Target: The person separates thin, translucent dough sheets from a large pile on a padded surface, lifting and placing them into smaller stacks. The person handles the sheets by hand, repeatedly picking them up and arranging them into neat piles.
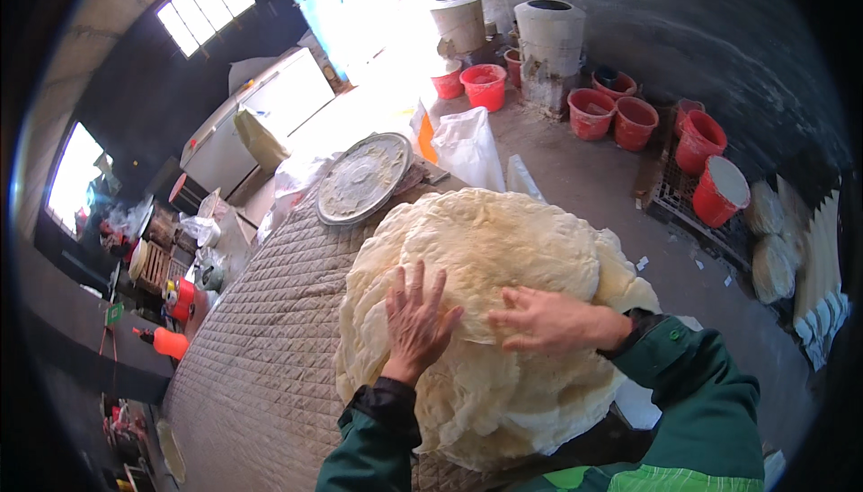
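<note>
A broad, uneven stack of thin round flatbreads (pixel 499 236) lies before me, pale cream with light brown patches. My left hand (pixel 418 323) rests flat on the left part of the top sheet, fingers apart and holding nothing. To its right, my right hand (pixel 553 320) is laid sideways over the same sheet, slightly blurred, its fingers a little spread and pointing left. The top sheet's near edge runs just below both palms. Lower sheets stick out unevenly around it, folded and wrinkled towards me.
A quilted cover (pixel 270 317) spreads under the stack and to the left. Beyond it sits a round metal tray (pixel 364 182) with pale residue. A white plastic sack (pixel 468 145), several red buckets (pixel 592 114) and a pale cylindrical vessel (pixel 549 27) stand further off. A white chest freezer (pixel 286 91) is back left.
</note>
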A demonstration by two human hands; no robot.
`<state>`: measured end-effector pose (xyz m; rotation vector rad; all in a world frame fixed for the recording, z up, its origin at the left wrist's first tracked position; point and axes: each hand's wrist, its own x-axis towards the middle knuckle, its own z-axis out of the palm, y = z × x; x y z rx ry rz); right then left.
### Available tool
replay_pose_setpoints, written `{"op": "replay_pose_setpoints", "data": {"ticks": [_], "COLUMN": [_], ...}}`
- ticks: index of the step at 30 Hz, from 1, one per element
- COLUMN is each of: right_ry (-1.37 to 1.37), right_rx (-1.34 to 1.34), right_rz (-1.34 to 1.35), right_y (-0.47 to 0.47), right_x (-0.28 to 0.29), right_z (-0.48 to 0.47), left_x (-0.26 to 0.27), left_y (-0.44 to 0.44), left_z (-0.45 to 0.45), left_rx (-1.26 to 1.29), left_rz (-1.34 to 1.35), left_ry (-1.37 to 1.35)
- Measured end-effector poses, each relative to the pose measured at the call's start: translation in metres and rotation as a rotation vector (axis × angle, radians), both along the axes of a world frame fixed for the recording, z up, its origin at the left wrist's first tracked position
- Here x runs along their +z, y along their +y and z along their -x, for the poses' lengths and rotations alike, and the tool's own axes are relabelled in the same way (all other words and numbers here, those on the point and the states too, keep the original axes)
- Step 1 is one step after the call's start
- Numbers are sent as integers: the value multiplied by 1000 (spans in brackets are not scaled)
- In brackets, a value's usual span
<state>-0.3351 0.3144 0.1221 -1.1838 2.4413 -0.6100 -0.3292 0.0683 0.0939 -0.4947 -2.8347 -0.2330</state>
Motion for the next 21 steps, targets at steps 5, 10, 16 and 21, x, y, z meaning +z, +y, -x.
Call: {"op": "replay_pose_setpoints", "data": {"ticks": [5, 10, 16, 21], "right_ry": [310, 343, 281, 49], "right_rx": [-279, -330, -298, -256], "right_rz": [49, -54, -134, -51], "right_y": [-29, -64, -70, -51], "right_x": [-14, -82, -82, -44], "right_z": [18, 0, -2, 4], "left_x": [-59, -85, -106, -21], "left_y": [-4, -12, -14, -45], "left_z": [11, 6, 8, -84], "left_rx": [24, 65, 85, -25], "left_rz": [-196, -197, -268, -510], "left_ry": [-88, 10, 137, 243]}}
